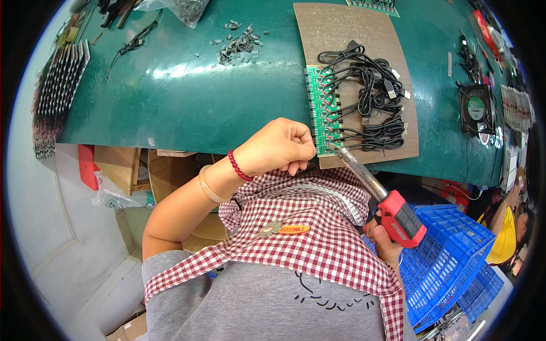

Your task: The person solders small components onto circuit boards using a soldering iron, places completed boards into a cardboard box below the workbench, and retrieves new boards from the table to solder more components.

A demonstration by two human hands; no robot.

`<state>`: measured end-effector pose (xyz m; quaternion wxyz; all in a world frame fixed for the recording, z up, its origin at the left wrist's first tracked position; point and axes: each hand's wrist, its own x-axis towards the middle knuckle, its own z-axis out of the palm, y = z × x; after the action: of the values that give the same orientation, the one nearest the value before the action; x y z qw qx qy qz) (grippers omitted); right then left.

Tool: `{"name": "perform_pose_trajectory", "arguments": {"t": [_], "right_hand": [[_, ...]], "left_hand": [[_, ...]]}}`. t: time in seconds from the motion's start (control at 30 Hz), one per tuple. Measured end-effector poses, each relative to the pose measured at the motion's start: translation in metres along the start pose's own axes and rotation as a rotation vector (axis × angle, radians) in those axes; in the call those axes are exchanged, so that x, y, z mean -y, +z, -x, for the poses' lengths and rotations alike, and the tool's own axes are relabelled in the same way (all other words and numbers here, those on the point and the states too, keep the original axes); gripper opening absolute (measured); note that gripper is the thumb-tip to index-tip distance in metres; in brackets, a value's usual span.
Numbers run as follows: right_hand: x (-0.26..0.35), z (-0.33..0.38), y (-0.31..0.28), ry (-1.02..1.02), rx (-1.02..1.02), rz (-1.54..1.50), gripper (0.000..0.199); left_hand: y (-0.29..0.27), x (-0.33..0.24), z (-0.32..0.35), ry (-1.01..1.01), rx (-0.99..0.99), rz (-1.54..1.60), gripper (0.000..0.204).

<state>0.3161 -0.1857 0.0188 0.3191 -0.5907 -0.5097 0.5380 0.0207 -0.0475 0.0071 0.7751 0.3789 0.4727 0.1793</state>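
My right hand [384,241] is wrapped round the grip of a red and black soldering gun [401,219]. Its long metal barrel slants up and left, with the tip at the near end of a green circuit board panel [322,113]. Beside that end, at the panel's left, my left hand [282,146] is closed, fingertips pinched together; what they hold, if anything, is hidden. Coiled black USB cables [367,79] run rightward from the panel. Panel and cables lie on a brown board [318,34] at the table's front edge.
Small black parts [239,46] lie scattered on the green table [170,108]. A fan [476,108] stands at the right. Blue plastic crates [443,256] are stacked below, right of my lap. Stacked panels [60,91] sit at the far left. Another person's arm [503,213] shows at the right edge.
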Motion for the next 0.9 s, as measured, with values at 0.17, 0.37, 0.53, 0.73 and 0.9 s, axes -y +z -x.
{"name": "perform_pose_trajectory", "arguments": {"t": [0.17,0.37,0.53,0.73,0.9], "right_hand": [[0.019,-0.008,0.005,0.053,-0.047,-0.218,0.038],[0.028,-0.027,0.005,-0.156,-0.158,-0.372,0.033],[0.033,-0.036,-0.005,-0.272,-0.317,-0.466,0.032],[0.032,-0.035,-0.017,-0.343,-0.349,-0.543,0.030],[0.035,-0.036,-0.027,-0.399,-0.394,-0.619,0.028]], "left_hand": [[-0.001,-0.003,0.000,-0.014,0.003,-0.010,0.009],[-0.008,-0.012,0.007,0.212,-0.158,-0.049,0.023],[-0.003,-0.034,0.014,0.225,-0.092,0.162,0.024],[0.029,-0.039,0.002,0.371,0.117,0.667,0.031],[0.037,-0.060,0.010,0.427,0.090,0.702,0.038]]}}
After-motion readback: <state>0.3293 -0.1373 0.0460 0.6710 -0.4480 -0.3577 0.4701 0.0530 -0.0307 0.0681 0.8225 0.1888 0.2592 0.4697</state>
